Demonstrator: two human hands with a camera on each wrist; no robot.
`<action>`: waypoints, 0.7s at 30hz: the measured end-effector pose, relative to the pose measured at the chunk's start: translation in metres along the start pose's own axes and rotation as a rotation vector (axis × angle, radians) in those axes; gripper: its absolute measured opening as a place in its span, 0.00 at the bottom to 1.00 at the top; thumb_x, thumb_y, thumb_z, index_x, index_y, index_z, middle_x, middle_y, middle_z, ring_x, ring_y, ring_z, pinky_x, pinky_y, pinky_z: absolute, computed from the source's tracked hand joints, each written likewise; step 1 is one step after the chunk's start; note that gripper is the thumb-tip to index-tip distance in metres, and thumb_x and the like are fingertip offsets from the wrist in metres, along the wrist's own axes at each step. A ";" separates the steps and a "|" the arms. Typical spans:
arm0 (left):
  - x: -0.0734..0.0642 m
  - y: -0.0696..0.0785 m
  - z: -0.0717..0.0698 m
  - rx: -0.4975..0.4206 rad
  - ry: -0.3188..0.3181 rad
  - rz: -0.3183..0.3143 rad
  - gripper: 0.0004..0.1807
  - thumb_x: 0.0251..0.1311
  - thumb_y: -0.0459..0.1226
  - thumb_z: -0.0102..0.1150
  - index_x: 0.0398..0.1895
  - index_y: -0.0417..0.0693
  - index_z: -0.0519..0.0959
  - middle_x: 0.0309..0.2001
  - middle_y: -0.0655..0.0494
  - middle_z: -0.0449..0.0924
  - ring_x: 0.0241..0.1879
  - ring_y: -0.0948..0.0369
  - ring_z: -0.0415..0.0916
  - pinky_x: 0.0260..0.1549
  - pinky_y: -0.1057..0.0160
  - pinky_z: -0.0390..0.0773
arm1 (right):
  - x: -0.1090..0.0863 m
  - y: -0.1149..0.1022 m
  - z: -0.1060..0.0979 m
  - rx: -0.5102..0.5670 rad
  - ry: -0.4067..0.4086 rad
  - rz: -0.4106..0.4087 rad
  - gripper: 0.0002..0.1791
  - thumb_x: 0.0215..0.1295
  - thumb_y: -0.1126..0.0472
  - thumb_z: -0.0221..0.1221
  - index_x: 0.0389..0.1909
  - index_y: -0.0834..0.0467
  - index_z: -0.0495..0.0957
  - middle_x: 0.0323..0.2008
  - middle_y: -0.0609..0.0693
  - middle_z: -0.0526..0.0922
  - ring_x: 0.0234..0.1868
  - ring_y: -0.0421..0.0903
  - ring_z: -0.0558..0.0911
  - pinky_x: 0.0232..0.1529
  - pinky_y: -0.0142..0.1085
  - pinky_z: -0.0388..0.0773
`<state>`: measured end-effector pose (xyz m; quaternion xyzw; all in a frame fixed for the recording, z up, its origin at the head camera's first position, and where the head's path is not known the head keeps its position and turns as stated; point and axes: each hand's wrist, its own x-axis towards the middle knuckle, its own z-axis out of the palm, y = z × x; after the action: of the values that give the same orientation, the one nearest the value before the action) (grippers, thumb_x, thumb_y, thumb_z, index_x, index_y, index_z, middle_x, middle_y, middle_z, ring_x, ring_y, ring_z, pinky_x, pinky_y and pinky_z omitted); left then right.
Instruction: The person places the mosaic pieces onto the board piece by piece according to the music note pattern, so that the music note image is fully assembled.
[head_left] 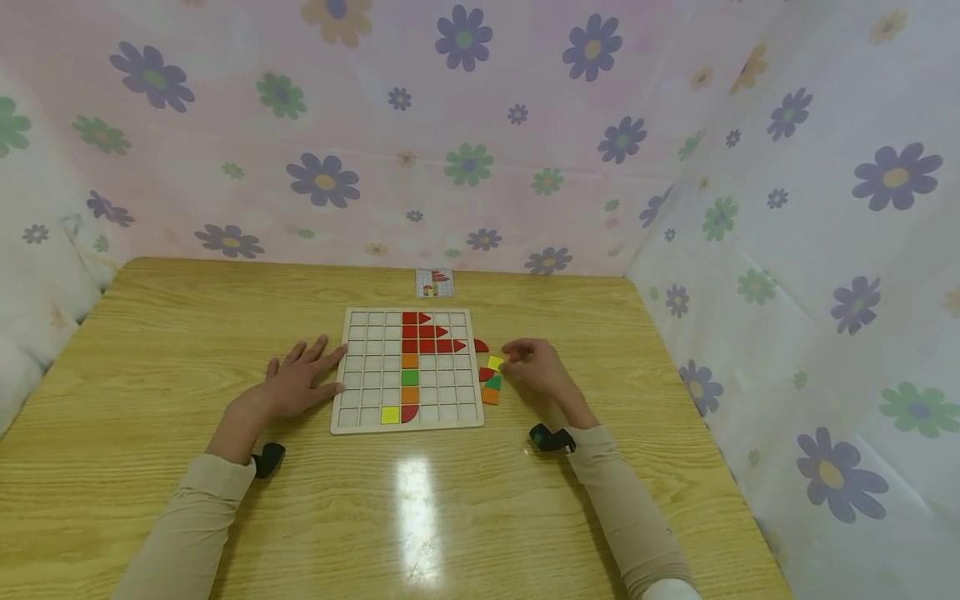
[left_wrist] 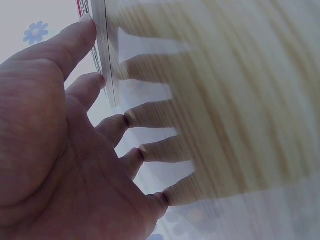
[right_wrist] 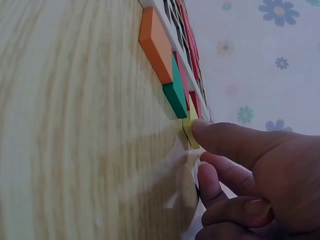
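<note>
A wooden grid board [head_left: 367, 375] lies on the table, with red, orange, green and yellow tiles set in some of its squares. My left hand [head_left: 294, 387] rests with fingers spread, its thumb and index finger [left_wrist: 89, 89] against the board's left edge. Off the right edge lie a yellow tile [head_left: 495, 363], two red curved tiles [head_left: 481, 346], a green tile [head_left: 492, 382] and an orange tile [right_wrist: 156, 45]. The thumb of my right hand [head_left: 538, 367] touches the yellow tile; in the head view its index fingertip stands apart. Its other fingers bend loosely.
A small pattern card [head_left: 434, 283] showing a similar coloured figure lies at the table's back edge. The wooden table [head_left: 315, 517] meets flowered curtains [head_left: 465, 100] at the back and sides. Each wrist wears a dark camera [head_left: 551, 438].
</note>
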<state>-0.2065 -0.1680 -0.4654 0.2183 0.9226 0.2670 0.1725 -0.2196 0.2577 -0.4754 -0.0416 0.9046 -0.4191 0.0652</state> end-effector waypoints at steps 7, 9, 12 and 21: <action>0.000 0.000 -0.001 0.000 0.004 -0.002 0.39 0.75 0.51 0.53 0.81 0.45 0.54 0.80 0.30 0.39 0.76 0.27 0.32 0.63 0.20 0.35 | 0.002 0.002 0.004 0.009 -0.023 -0.026 0.14 0.65 0.63 0.68 0.49 0.64 0.86 0.47 0.59 0.87 0.47 0.52 0.84 0.48 0.42 0.81; 0.000 0.000 -0.001 -0.001 0.005 -0.003 0.39 0.75 0.52 0.53 0.81 0.45 0.54 0.80 0.30 0.39 0.76 0.26 0.32 0.63 0.20 0.35 | 0.002 0.001 0.005 0.022 -0.030 -0.017 0.14 0.65 0.63 0.68 0.50 0.65 0.86 0.50 0.60 0.87 0.49 0.53 0.84 0.50 0.44 0.82; 0.000 -0.001 0.000 -0.004 0.006 -0.004 0.39 0.75 0.52 0.53 0.81 0.46 0.54 0.80 0.31 0.39 0.76 0.26 0.32 0.64 0.20 0.35 | 0.002 0.000 0.007 0.038 -0.031 -0.001 0.15 0.65 0.62 0.69 0.50 0.64 0.86 0.50 0.60 0.86 0.51 0.55 0.84 0.52 0.47 0.81; -0.002 0.001 0.000 -0.005 0.001 -0.011 0.40 0.74 0.53 0.53 0.81 0.46 0.54 0.80 0.31 0.39 0.76 0.27 0.32 0.64 0.21 0.35 | -0.001 -0.003 0.009 0.033 0.022 -0.014 0.10 0.63 0.65 0.69 0.44 0.64 0.86 0.45 0.59 0.86 0.48 0.55 0.83 0.51 0.49 0.81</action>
<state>-0.2048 -0.1685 -0.4644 0.2126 0.9233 0.2686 0.1739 -0.2175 0.2487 -0.4790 -0.0424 0.8980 -0.4346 0.0531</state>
